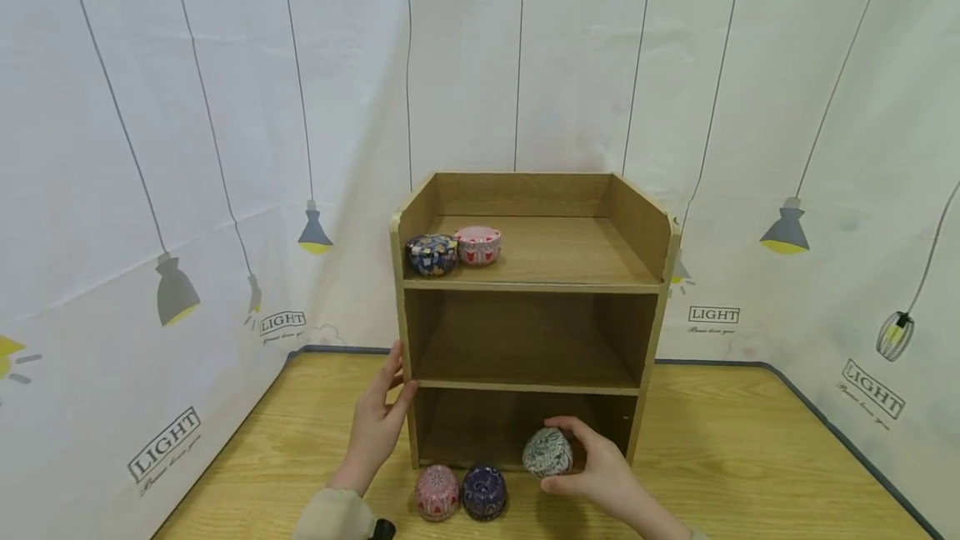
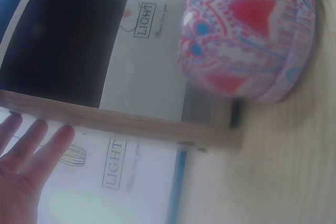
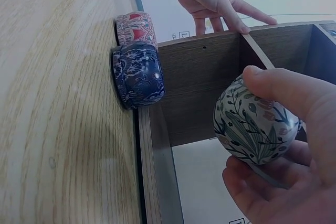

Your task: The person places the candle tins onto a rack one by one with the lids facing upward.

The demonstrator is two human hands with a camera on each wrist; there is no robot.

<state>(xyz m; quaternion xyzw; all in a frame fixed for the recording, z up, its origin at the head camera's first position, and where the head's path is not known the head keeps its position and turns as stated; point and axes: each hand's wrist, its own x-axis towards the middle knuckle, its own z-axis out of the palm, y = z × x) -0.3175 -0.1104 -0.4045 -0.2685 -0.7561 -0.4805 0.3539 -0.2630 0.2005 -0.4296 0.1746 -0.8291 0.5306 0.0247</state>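
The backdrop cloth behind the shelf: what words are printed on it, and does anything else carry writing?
"LIGHT": boxed label repeated on the white backdrop cloth, beside its printed lamps.
The small script line under each label is too small to read.
The patterned tins and the wooden shelf show no text.

The right hand (image 1: pixel 600 477) hides the right side of the grey-green tin (image 1: pixel 547 452) at the foot of the wooden shelf (image 1: pixel 529 319), and its wrist runs off the bottom edge. In the left wrist view the pink tin (image 2: pixel 247 35) is blurred and cropped at the top. The shelf's lowest compartment is too dark to read.
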